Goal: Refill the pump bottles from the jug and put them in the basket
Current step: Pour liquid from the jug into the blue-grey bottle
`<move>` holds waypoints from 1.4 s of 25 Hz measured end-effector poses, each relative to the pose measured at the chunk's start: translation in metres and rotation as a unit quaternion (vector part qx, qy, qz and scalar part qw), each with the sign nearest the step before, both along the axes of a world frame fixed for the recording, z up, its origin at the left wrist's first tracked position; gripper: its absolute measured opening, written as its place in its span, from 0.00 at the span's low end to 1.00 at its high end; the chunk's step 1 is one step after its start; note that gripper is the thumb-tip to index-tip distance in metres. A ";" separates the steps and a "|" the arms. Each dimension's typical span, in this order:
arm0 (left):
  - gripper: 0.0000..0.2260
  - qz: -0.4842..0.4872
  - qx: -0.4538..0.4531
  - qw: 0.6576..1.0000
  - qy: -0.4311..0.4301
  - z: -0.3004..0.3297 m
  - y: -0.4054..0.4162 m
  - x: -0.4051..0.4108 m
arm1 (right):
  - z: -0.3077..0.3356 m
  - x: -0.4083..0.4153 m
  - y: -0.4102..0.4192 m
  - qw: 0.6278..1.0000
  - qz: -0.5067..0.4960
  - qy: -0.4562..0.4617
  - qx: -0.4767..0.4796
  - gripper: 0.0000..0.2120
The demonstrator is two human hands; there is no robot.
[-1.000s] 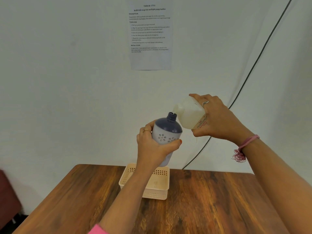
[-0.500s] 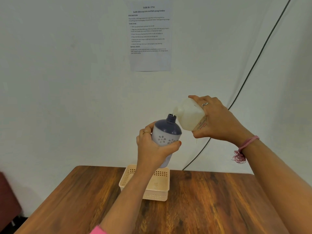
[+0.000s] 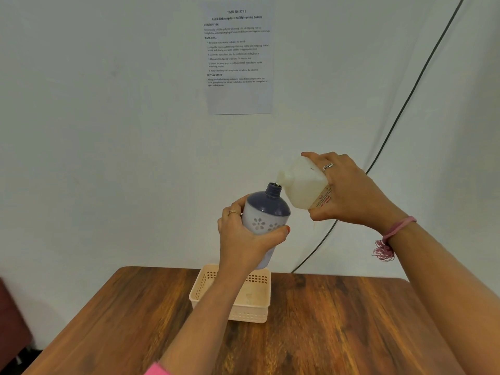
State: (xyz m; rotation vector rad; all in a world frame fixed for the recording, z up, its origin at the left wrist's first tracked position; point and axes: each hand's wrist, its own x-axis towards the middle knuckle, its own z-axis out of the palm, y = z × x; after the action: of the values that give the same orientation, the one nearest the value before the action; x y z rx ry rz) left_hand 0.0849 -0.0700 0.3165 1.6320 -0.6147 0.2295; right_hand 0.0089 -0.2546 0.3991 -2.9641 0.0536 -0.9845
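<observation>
Pouring is the step in hand: the right hand [image 3: 351, 193] grips the jug [image 3: 303, 185] around its body, fingers curled over the top and thumb underneath, and holds it tipped so that its spout points down and toward the left hand [image 3: 243, 236]. The left hand is wrapped around the lower body of the pump bottle [image 3: 266, 212], thumb across the front, and holds it leaning toward the jug so that its open neck sits directly under the spout. This tilt appears intended to bring the narrow neck into line with the flow and to limit spillage; whether liquid is passing at this instant is too small to tell. Both containers are held in the air, well above the table [image 3: 338, 320]. The basket [image 3: 259, 299] stands on the table directly below the left hand, partly hidden by the left forearm, so any drips are likely to fall into it and the filled bottle has a short path down. No pump head is fitted to the bottle, so capping is judged to remain before placement.
</observation>
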 end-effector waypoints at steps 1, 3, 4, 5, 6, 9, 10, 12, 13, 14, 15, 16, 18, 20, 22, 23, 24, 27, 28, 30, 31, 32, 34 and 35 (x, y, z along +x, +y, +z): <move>0.34 -0.001 -0.002 1.000 -0.001 0.000 0.000 0.000 | 0.000 0.000 -0.001 1.000 -0.001 0.000 -0.002 0.50; 0.35 -0.003 -0.004 1.000 -0.001 0.000 -0.001 0.000 | 0.001 -0.001 -0.002 1.000 -0.003 0.001 -0.006 0.49; 0.35 -0.003 -0.003 1.000 -0.002 0.000 -0.002 0.000 | 0.001 -0.001 -0.002 1.000 -0.004 0.003 -0.007 0.50; 0.35 -0.002 0.000 1.000 -0.002 0.000 -0.002 0.000 | 0.001 -0.001 -0.003 1.000 -0.005 0.003 -0.008 0.50; 0.36 -0.003 0.001 1.000 -0.002 0.000 -0.003 0.000 | 0.001 -0.001 -0.003 1.000 -0.006 0.003 -0.009 0.50; 0.35 -0.004 0.000 1.000 -0.002 0.000 -0.004 0.000 | 0.000 -0.001 -0.003 1.000 -0.003 -0.001 -0.007 0.49; 0.34 -0.004 -0.001 1.000 -0.001 0.000 -0.004 -0.001 | 0.000 -0.001 -0.003 1.000 -0.002 -0.002 -0.006 0.49; 0.34 -0.003 -0.001 1.000 -0.001 0.000 -0.004 -0.001 | 0.000 -0.001 -0.004 1.000 -0.002 0.000 -0.011 0.50; 0.34 -0.002 -0.001 1.000 -0.002 0.000 -0.005 -0.001 | 0.000 -0.001 -0.004 1.000 -0.003 0.000 -0.013 0.50; 0.34 -0.001 -0.001 1.000 -0.003 0.000 -0.005 -0.001 | 0.001 -0.001 -0.004 1.000 -0.004 0.000 -0.014 0.50; 0.34 -0.001 0.000 1.000 -0.003 0.000 -0.005 -0.001 | 0.001 0.000 -0.004 1.000 -0.004 -0.001 -0.015 0.50; 0.34 -0.001 -0.001 1.000 -0.003 0.000 -0.005 -0.001 | 0.001 0.000 -0.004 1.000 -0.004 -0.002 -0.016 0.50; 0.34 -0.002 -0.002 1.000 -0.002 0.000 -0.005 -0.002 | 0.001 0.000 -0.004 1.000 -0.006 -0.004 -0.020 0.49; 0.34 -0.001 -0.001 1.000 -0.002 0.000 -0.005 -0.002 | 0.001 -0.001 -0.004 1.000 -0.006 -0.003 -0.025 0.49; 0.34 0.001 0.002 1.000 -0.003 -0.001 -0.005 -0.002 | 0.001 -0.001 -0.004 1.000 -0.007 -0.001 -0.030 0.49; 0.34 0.002 0.002 1.000 -0.003 -0.001 -0.006 -0.002 | 0.002 -0.001 -0.004 0.999 -0.008 -0.001 -0.031 0.49; 0.34 0.002 0.002 1.000 -0.003 -0.001 -0.005 -0.002 | 0.002 -0.001 -0.004 0.999 -0.009 0.000 -0.033 0.50; 0.35 0.003 0.001 1.000 -0.003 -0.001 -0.005 -0.003 | 0.002 -0.002 -0.003 0.999 -0.009 0.001 -0.038 0.50; 0.35 0.003 0.001 1.000 -0.002 0.000 -0.005 -0.003 | 0.003 -0.002 -0.003 0.999 -0.009 0.001 -0.038 0.50; 0.35 0.001 0.000 1.000 0.000 0.000 -0.005 -0.004 | 0.003 -0.002 -0.002 0.999 -0.007 0.001 -0.040 0.49; 0.35 0.001 -0.001 1.000 0.001 0.000 -0.005 -0.004 | 0.004 -0.003 -0.002 0.999 -0.007 0.001 -0.040 0.49; 0.35 0.001 -0.003 1.000 0.002 0.000 -0.005 -0.005 | 0.004 -0.003 -0.002 0.999 -0.008 0.001 -0.040 0.50; 0.35 0.002 -0.006 1.000 0.002 0.001 -0.004 -0.005 | 0.005 -0.004 -0.001 0.999 -0.009 0.001 -0.040 0.50; 0.35 0.003 -0.007 1.000 0.001 0.001 -0.004 -0.005 | 0.005 -0.004 -0.001 0.999 -0.008 0.000 -0.040 0.49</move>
State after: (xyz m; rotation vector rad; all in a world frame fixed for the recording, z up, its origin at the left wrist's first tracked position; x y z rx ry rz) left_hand 0.0795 -0.0740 0.3173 1.6215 -0.6045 0.2357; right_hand 0.0053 -0.2552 0.4039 -3.0406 0.0405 -1.0112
